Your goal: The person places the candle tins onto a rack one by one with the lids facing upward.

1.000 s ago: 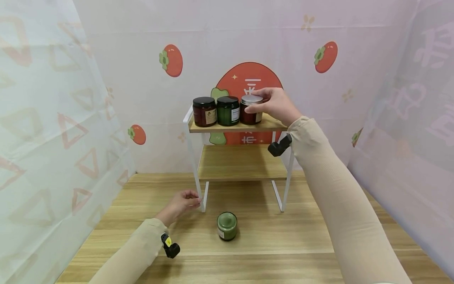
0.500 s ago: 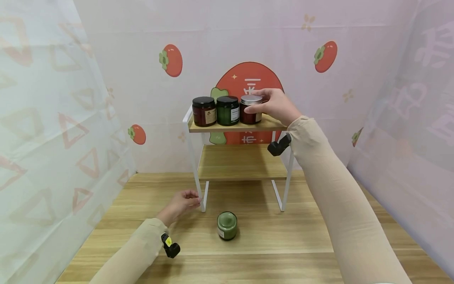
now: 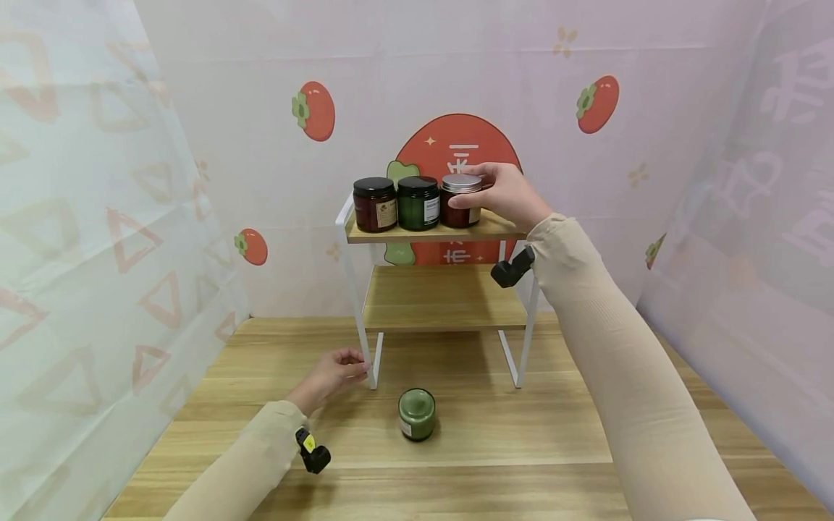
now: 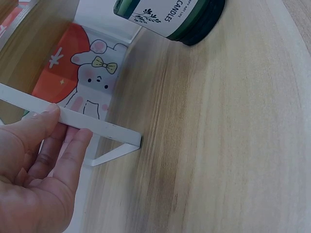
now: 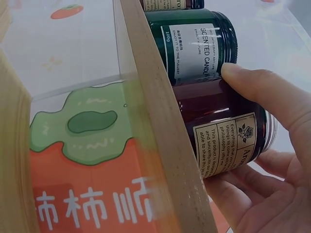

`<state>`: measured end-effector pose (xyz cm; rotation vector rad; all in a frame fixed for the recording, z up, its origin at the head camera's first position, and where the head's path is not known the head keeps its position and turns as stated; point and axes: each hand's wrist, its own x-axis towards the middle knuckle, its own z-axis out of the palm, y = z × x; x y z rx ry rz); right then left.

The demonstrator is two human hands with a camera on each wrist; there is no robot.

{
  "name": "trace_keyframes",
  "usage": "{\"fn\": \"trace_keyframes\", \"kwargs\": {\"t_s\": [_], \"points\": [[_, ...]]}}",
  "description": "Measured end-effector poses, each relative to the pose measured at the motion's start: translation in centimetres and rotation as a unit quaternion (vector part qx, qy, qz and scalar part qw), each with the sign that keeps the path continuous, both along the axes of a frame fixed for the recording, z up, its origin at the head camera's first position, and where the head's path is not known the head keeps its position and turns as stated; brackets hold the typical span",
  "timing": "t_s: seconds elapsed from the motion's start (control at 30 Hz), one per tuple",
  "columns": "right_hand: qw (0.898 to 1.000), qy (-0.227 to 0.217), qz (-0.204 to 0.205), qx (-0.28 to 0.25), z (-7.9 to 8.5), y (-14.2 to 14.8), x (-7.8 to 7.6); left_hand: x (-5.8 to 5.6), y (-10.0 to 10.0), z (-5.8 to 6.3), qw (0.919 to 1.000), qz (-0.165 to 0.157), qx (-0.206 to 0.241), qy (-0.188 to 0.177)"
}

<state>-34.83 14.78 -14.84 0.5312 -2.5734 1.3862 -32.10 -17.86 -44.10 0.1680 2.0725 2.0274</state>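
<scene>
On the top board of a two-tier shelf (image 3: 449, 298) stand three scented candle jars in a row. The right one, a dark red jar with a silver lid (image 3: 461, 200), is gripped by my right hand (image 3: 507, 194), thumb in front and fingers behind. Beside it are a green jar with a black lid (image 3: 418, 205) and a brown-red jar with a black lid (image 3: 376, 205). My left hand (image 3: 334, 375) pinches the shelf's white front left leg (image 4: 97, 127) low down, between thumb and fingers. A green candle jar (image 3: 417, 414) stands on the table in front of the shelf.
The shelf's lower board (image 3: 446, 307) sits under the top one, between white metal legs. The wooden table (image 3: 521, 449) extends around it. Printed white cloth (image 3: 228, 87) hangs behind and on both sides.
</scene>
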Motion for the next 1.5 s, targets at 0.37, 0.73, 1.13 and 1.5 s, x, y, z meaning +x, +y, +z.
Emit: {"fn": "trace_keyframes", "kwargs": {"t_s": [0.37, 0.73, 1.13, 1.5], "points": [[0.999, 0.0, 0.002, 0.035, 0.4, 0.0, 0.4, 0.1, -0.3, 0.1, 1.0, -0.003, 0.009, 0.0], [1.0, 0.018, 0.006, 0.001, 0.6, 0.6, 1.1, 0.1, -0.5, 0.1, 0.9999, 0.0, 0.012, -0.009], [0.997, 0.034, 0.012, -0.064, 1.2, 1.4, 2.7, 0.3, -0.4, 0.2, 0.9999, -0.004, 0.014, -0.008], [0.995, 0.057, 0.024, -0.079, 0.9, 2.5, 4.3, 0.2, -0.5, 0.2, 0.9999, -0.001, 0.012, -0.01]]}}
